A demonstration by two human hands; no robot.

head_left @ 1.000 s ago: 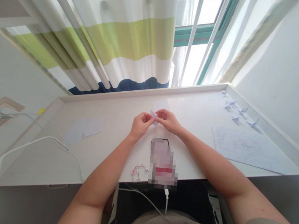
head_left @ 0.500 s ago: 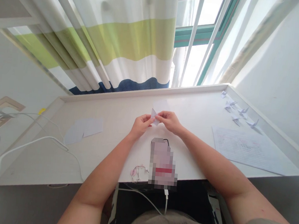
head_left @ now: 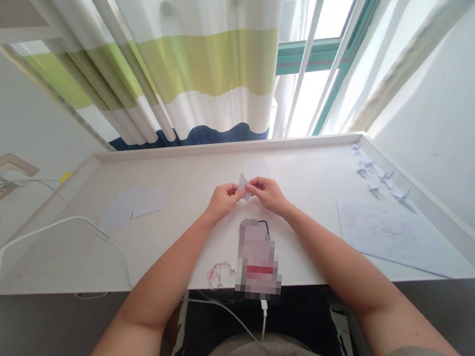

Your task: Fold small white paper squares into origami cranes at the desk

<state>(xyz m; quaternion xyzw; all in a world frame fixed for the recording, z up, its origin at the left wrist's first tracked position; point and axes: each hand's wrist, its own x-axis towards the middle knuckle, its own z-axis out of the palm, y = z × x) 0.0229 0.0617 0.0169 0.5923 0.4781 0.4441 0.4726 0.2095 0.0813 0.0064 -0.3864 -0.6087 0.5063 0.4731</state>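
A small folded piece of white paper (head_left: 243, 180) is held up over the middle of the desk, its pointed tip upward. My left hand (head_left: 223, 200) pinches it from the left with thumb and fingers. From the right, my right hand (head_left: 267, 193) grips its other side, thumb and forefinger closed on the edge. The fingers cover the paper's lower part. Behind the hands a pale sheet of paper (head_left: 255, 167) lies flat on the white desk (head_left: 188, 173).
A blurred-out phone (head_left: 256, 251) with a charging cable (head_left: 265, 313) lies before me, a beaded strap (head_left: 218, 273) beside it. Several folded paper cranes (head_left: 381, 179) and written sheets (head_left: 390, 235) lie at right. Blank papers (head_left: 135, 208) and a white cable (head_left: 49, 233) are at left.
The folded paper has tilted and shifted slightly left. My right thumb and fingers have moved a little along its edge; both hands still hold it.
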